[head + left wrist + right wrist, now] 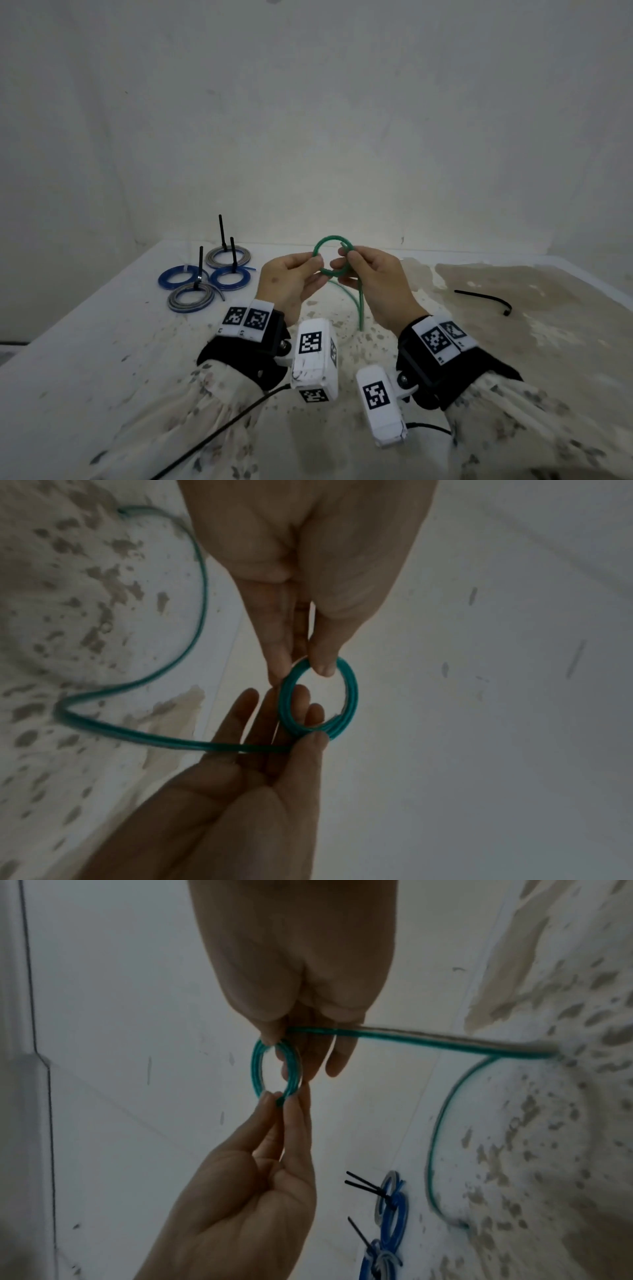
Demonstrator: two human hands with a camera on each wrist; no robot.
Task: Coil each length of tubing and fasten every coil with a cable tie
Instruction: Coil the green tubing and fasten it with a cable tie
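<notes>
I hold a small coil of green tubing (pixel 329 239) upright above the table, between both hands. My left hand (pixel 315 266) pinches the coil's left side with thumb and fingers. My right hand (pixel 345 264) pinches its right side, where the turns cross. The uncoiled tail (pixel 360 308) drops from my right hand to the table and curves away. The left wrist view shows the coil (pixel 350 693) as a few stacked turns, my left hand (pixel 310 666) pinching it from above. In the right wrist view my right hand (pixel 274 1041) grips the coil (pixel 257 1066). One loose black cable tie (pixel 486 297) lies at the right.
Several blue and grey coils (pixel 205 277) lie at the far left of the table, with black cable-tie tails standing up from them. The white, stained table (pixel 102 359) meets a wall just behind the coils. A black cord (pixel 219 435) runs from my left wrist camera.
</notes>
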